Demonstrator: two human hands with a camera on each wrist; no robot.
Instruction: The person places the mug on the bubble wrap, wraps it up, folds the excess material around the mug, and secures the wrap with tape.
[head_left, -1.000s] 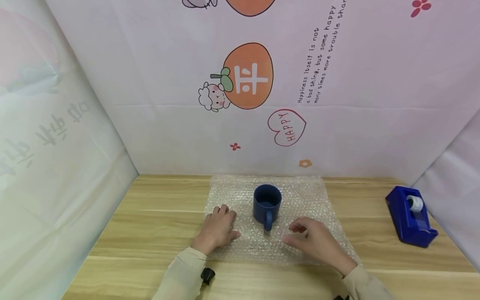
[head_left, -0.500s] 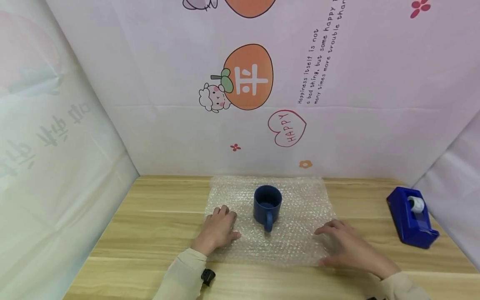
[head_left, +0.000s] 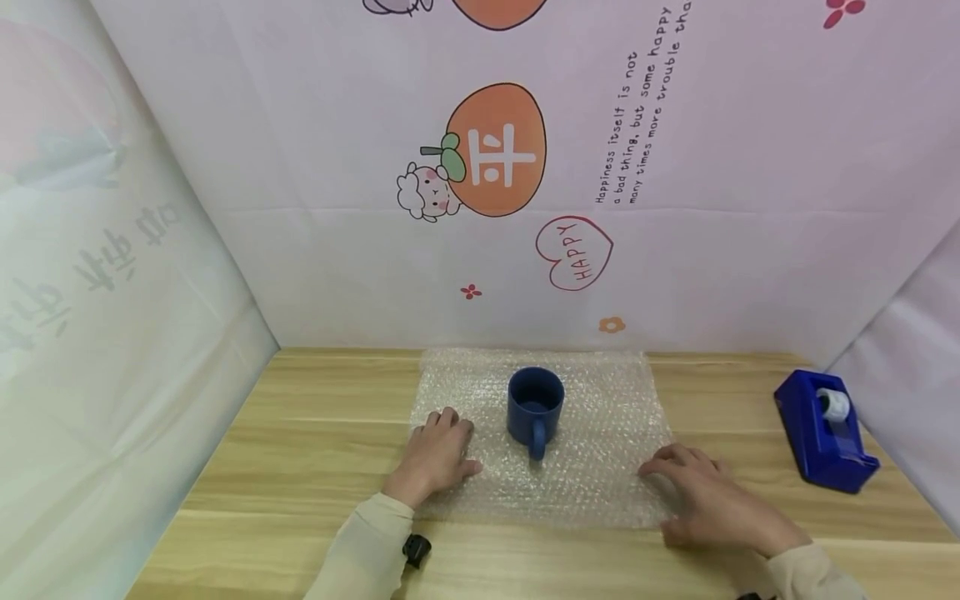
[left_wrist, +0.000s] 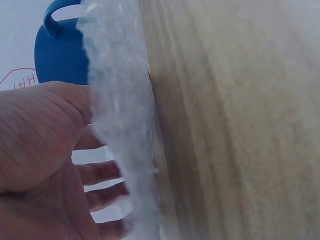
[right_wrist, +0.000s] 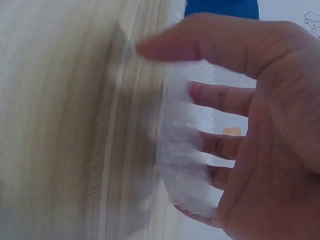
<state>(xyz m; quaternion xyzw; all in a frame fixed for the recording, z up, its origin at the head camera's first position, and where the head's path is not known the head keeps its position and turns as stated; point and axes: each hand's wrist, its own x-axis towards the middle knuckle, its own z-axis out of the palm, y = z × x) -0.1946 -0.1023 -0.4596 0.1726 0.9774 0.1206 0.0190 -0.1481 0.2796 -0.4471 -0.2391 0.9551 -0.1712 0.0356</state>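
Note:
A dark blue mug (head_left: 534, 412) stands upright on a sheet of bubble wrap (head_left: 555, 492), its handle toward the front. Left of the mug, my left hand (head_left: 433, 460) rests on the wrap's left part with fingers spread and relaxed. In the left wrist view its fingers touch the wrap, and the mug (left_wrist: 61, 55) shows behind. My right hand (head_left: 708, 500) is at the wrap's right front edge, thumb and fingers apart. In the right wrist view the thumb (right_wrist: 200, 42) stands away from the wrap, while the fingertips meet its edge; nothing is pinched.
A blue tape dispenser (head_left: 825, 433) with a white roll stands at the right side of the wooden table (head_left: 300, 467). A printed white cloth (head_left: 360, 275) hangs behind the table, with pale cloth on both sides.
My right hand has moved right, from beside the mug's handle to the wrap's right front edge. My left hand and the mug have stayed in place.

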